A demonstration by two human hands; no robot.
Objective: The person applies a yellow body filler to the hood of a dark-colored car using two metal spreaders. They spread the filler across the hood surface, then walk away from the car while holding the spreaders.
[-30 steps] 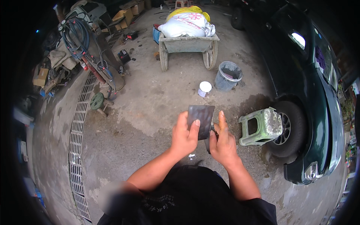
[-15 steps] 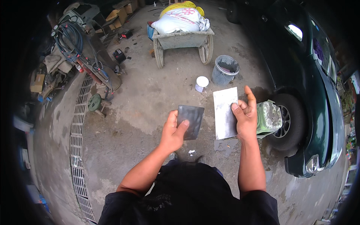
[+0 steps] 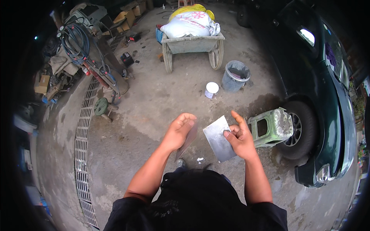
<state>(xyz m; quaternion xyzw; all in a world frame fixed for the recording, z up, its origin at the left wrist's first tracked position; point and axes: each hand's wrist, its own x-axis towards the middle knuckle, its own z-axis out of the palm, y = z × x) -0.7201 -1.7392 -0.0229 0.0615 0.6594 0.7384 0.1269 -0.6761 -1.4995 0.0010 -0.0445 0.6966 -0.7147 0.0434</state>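
hands apart: left hand (image 3: pixel 180 131) grips dark sheet (image 3: pixel 186 141); right hand (image 3: pixel 241 135) pinches grey sheet (image 3: pixel 218 138).

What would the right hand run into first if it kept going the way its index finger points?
The right hand points up-picture and slightly left, away from the person. Along that line lies bare concrete floor, then probably the small white bucket, though depth is unclear and the hand is well above the ground.

Concrete floor (image 3: pixel 162 100): stool (image 3: pixel 271 127), bucket (image 3: pixel 236 76), paint can (image 3: pixel 211 90), cart (image 3: pixel 192 45).
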